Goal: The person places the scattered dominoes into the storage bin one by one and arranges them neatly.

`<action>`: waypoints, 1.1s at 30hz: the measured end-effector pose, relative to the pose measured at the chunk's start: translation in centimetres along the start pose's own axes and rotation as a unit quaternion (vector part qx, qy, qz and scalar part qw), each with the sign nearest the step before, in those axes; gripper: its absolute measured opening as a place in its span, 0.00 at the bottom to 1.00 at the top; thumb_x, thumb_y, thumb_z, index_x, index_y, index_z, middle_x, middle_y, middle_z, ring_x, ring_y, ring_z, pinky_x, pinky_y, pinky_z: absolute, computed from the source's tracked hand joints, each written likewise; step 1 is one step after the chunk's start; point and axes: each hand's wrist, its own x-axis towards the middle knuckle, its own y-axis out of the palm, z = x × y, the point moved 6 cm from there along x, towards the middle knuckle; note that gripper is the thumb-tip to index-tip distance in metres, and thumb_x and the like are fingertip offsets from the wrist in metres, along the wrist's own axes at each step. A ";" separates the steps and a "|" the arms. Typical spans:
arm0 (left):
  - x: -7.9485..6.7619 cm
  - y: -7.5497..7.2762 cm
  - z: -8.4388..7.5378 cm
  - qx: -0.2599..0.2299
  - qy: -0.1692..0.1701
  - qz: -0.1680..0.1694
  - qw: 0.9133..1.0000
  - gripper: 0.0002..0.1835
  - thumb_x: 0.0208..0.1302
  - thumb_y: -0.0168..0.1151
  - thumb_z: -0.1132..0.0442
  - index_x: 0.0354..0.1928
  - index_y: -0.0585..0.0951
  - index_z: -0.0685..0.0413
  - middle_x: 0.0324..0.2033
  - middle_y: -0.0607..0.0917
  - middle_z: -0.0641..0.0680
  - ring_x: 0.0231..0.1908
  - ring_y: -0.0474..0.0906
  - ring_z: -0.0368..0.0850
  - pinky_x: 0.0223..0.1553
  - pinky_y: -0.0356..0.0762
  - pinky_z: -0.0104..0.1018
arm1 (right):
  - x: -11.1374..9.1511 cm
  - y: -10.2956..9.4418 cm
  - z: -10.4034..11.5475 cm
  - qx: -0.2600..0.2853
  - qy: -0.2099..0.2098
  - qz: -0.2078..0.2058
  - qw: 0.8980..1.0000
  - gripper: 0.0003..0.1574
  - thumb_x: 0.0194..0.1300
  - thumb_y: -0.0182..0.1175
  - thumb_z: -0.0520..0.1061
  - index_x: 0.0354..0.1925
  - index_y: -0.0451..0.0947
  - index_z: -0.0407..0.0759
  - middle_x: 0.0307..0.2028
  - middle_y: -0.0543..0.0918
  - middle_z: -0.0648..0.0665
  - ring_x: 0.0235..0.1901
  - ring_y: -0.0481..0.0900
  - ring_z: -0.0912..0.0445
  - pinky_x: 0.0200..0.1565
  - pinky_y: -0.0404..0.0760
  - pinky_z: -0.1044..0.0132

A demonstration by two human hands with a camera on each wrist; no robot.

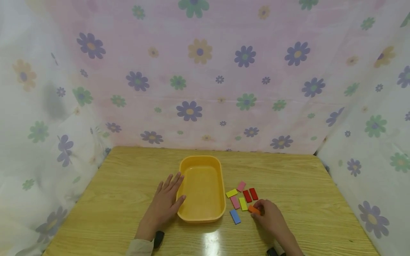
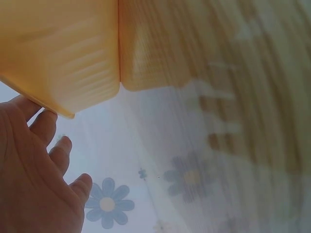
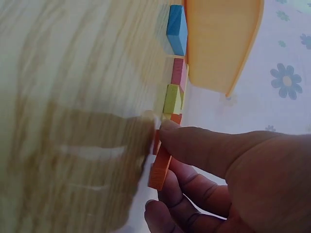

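Note:
A yellow plastic tub (image 1: 201,217) stands on the wooden table. My left hand (image 1: 166,202) rests against its left rim with fingers spread out straight; in the left wrist view those fingers touch the edge of the tub. To the right, my right hand (image 1: 270,217) pinches an orange block (image 1: 254,209) between thumb and fingers, low over the table. Around it lie a blue block (image 1: 235,216), two yellow blocks (image 1: 243,204), two pink blocks (image 1: 235,202) and two red blocks (image 1: 247,196). From the right wrist, the orange block (image 3: 160,170) shows tilted under the thumb.
The wooden table (image 1: 134,170) reaches back to a flower-printed curtain (image 1: 221,89), which also hangs at both sides. The loose blocks lie flat, close to the tub's right wall. A dark wrist strap (image 1: 158,239) shows at my left sleeve.

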 end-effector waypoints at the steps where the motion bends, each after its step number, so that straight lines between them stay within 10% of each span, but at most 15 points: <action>1: 0.0 0.0 0.0 -0.001 0.000 -0.001 1.000 0.35 0.74 0.58 0.52 0.78 0.62 0.54 0.78 0.59 0.55 0.77 0.53 0.65 0.72 0.48 0.72 | -0.1 -0.1 0.1 0.000 -0.002 -0.001 1.000 0.11 0.60 0.72 0.37 0.41 0.81 0.39 0.34 0.79 0.48 0.32 0.71 0.56 0.35 0.72 0.63; 24: -0.2 0.0 0.0 -0.005 -0.004 -0.003 1.000 0.36 0.74 0.59 0.52 0.78 0.62 0.53 0.78 0.60 0.54 0.77 0.54 0.64 0.72 0.49 0.72 | -1.1 -0.5 1.9 0.009 -0.001 -0.012 1.000 0.11 0.60 0.73 0.38 0.40 0.82 0.42 0.36 0.81 0.50 0.35 0.74 0.58 0.38 0.76 0.63; 33: -0.2 0.0 -0.1 -0.008 -0.001 -0.009 1.000 0.35 0.74 0.59 0.53 0.78 0.62 0.54 0.78 0.60 0.55 0.76 0.55 0.65 0.72 0.49 0.72 | -1.6 -0.2 2.6 0.131 -0.002 -0.047 0.990 0.12 0.59 0.73 0.35 0.41 0.82 0.40 0.39 0.86 0.48 0.38 0.81 0.56 0.37 0.84 0.65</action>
